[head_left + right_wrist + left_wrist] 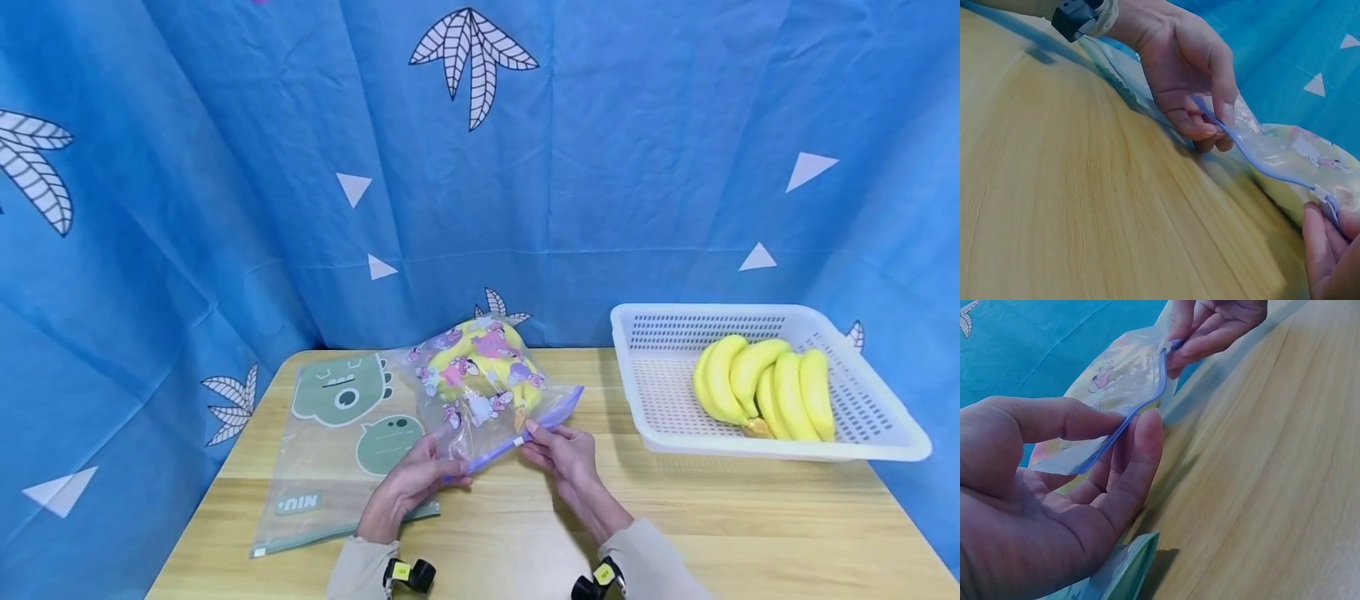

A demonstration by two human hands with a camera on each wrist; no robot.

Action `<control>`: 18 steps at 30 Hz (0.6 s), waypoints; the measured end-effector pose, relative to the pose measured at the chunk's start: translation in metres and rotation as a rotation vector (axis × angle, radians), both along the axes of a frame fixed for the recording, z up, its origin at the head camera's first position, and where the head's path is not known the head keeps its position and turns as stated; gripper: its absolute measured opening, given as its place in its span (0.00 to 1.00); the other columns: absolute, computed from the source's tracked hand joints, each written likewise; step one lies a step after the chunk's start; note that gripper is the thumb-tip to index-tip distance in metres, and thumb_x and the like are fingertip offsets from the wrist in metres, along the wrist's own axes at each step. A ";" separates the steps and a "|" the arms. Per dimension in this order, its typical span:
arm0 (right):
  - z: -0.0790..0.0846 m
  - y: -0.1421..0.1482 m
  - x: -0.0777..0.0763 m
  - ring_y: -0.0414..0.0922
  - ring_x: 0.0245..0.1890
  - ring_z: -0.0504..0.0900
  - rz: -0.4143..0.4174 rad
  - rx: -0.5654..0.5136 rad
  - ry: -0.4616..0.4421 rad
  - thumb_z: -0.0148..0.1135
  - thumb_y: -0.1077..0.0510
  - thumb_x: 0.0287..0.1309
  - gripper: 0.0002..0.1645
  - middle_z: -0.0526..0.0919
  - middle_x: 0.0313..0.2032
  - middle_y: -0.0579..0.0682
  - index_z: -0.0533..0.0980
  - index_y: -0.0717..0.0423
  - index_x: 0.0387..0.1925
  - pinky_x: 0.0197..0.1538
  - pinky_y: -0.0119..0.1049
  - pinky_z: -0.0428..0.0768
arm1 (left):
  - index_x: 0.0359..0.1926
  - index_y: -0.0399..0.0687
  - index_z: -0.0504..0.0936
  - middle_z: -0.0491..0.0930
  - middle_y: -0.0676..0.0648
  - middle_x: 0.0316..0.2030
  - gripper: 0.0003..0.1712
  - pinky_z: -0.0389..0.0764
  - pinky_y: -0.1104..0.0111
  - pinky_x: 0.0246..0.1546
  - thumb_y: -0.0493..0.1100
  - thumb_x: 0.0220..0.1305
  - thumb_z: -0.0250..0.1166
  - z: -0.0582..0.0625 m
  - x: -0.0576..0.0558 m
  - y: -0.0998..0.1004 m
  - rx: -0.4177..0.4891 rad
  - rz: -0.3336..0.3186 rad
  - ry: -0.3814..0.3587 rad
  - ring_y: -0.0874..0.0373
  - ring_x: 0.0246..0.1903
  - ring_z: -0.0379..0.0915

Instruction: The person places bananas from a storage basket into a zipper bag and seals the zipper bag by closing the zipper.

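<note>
A clear zip bag [480, 407] printed with pink and purple cartoon figures lies on the table, with a bunch of yellow bananas [491, 350] inside. Its purple zip edge faces me. At the left end of that edge, my left hand [417, 477] pinches the strip between thumb and fingers, seen close in the left wrist view [1066, 481]. Near the white slider [1319, 193], my right hand [564, 458] pinches the strip. Right of the slider, the purple edge stands loose and tilted upward.
A larger clear zip bag [318, 446] with green dinosaur prints lies flat at the left, partly under my left hand. At the right stands a white perforated basket [652, 400] holding another bunch of bananas [772, 383]. Behind the table hangs a blue curtain [600, 183].
</note>
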State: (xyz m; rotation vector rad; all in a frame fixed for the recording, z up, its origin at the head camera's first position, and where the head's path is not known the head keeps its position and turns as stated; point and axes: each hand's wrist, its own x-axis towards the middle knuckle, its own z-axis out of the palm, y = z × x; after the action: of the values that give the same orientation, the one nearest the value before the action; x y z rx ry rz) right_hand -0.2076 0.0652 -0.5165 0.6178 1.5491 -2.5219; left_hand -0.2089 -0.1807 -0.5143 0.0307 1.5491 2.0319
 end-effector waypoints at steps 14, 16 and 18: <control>0.001 0.015 0.005 0.51 0.38 0.90 0.249 -0.043 -0.001 0.66 0.60 0.68 0.16 0.88 0.37 0.63 0.77 0.71 0.48 0.49 0.44 0.87 | 0.82 0.43 0.41 0.79 0.43 0.35 0.56 0.87 0.61 0.48 0.25 0.64 0.64 0.000 0.001 0.003 -0.012 0.017 -0.034 0.54 0.34 0.85; 0.003 0.017 0.008 0.51 0.39 0.90 0.304 -0.032 0.007 0.67 0.60 0.67 0.15 0.88 0.38 0.63 0.78 0.70 0.46 0.49 0.43 0.87 | 0.82 0.43 0.43 0.79 0.43 0.38 0.53 0.86 0.60 0.49 0.25 0.64 0.63 0.000 0.001 0.004 -0.010 0.021 -0.030 0.54 0.36 0.85; 0.004 0.018 0.009 0.49 0.38 0.90 0.335 -0.005 0.006 0.68 0.61 0.65 0.13 0.89 0.38 0.62 0.78 0.69 0.43 0.47 0.41 0.87 | 0.82 0.44 0.46 0.79 0.39 0.44 0.52 0.86 0.59 0.51 0.24 0.65 0.62 0.000 0.002 0.007 0.008 0.039 -0.041 0.52 0.38 0.84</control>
State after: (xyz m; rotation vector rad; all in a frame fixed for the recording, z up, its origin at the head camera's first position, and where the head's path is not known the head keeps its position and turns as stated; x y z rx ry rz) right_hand -0.1982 0.0834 -0.5126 0.3179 1.5027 -2.2776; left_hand -0.2073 -0.1741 -0.5142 -0.0382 1.5280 2.0566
